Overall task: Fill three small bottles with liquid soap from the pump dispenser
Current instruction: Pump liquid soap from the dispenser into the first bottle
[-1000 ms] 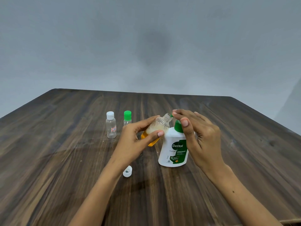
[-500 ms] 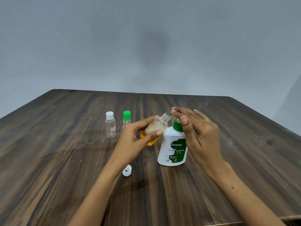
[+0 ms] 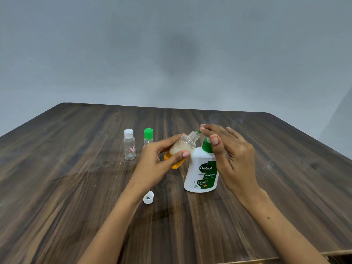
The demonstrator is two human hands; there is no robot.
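I have the open small bottle [image 3: 182, 150] pinched in my left hand [image 3: 160, 162], tilted so its neck points toward one o'clock, right up at the green spout of the pump dispenser [image 3: 202, 168]. The dispenser stands on the table [image 3: 76, 187] just in front of me; amber soap pools in the bottle's low end with froth above it. My right hand [image 3: 230, 159] rests fingers-spread over the pump head, gripping nothing, fingertips at the nozzle. To do this well I judge the mouth must sit squarely under the spout before each press — short, slow strokes, or soap may run down the neck. I'd level the bottle as it fills. The loose white cap [image 3: 148, 197] lies at seven o'clock of the dispenser; the white-capped bottle [image 3: 129, 144] and green-capped bottle [image 3: 148, 137] wait at ten o'clock, seemingly empty.
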